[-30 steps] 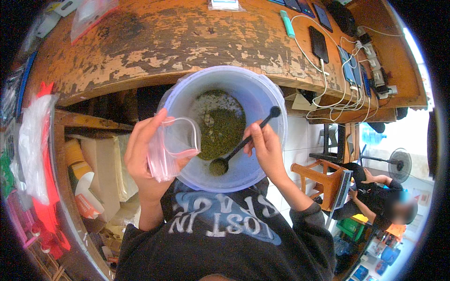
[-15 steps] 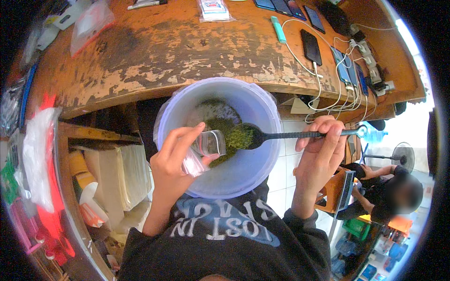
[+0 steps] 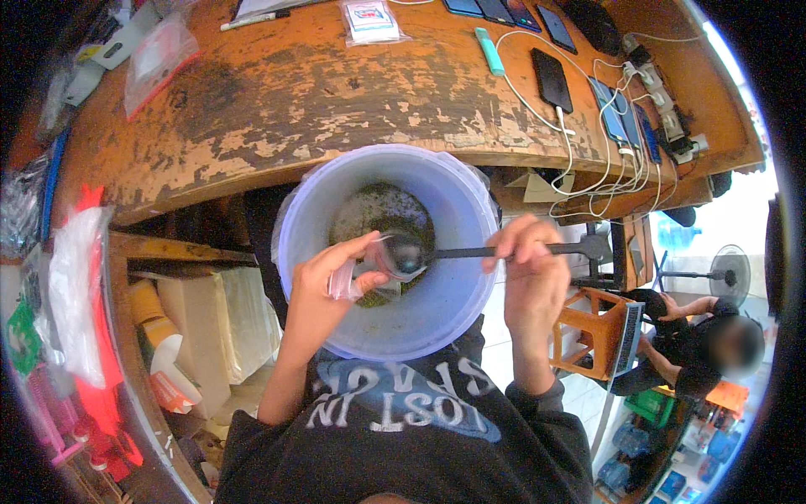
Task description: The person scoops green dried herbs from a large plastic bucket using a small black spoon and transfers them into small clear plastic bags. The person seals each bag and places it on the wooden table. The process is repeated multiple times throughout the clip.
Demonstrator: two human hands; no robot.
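Observation:
A pale bluish-white bucket (image 3: pixel 470 290) stands in front of me, with crumbled green dried stuff (image 3: pixel 369 206) on its bottom. Over it, my left hand (image 3: pixel 323 290) pinches a small clear plastic bag (image 3: pixel 342 281), its mouth held wide between thumb and fingers. The long black spoon (image 3: pixel 462 252) is in my right hand (image 3: pixel 533 273), which grips the handle to the right of the bucket. Tipped over, the spoon's dark bowl sits at or inside the bag's mouth. How much is in the bag cannot be made out.
Beyond the bucket runs a worn wooden table (image 3: pixel 277 109) with phones (image 3: pixel 552 80), white charging cables (image 3: pixel 558 181) and a packet in clear plastic (image 3: pixel 369 21). Shelving (image 3: pixel 159 244) with papers stands left. On the right are an orange-brown stool (image 3: pixel 588 332), a fan (image 3: pixel 729 273) and a seated person (image 3: pixel 684 357).
The spoon, heaped with green stuff and face up before, has moved left to the bag and turned over. My right hand has shifted left and rolled with the handle. The left hand still holds the bag.

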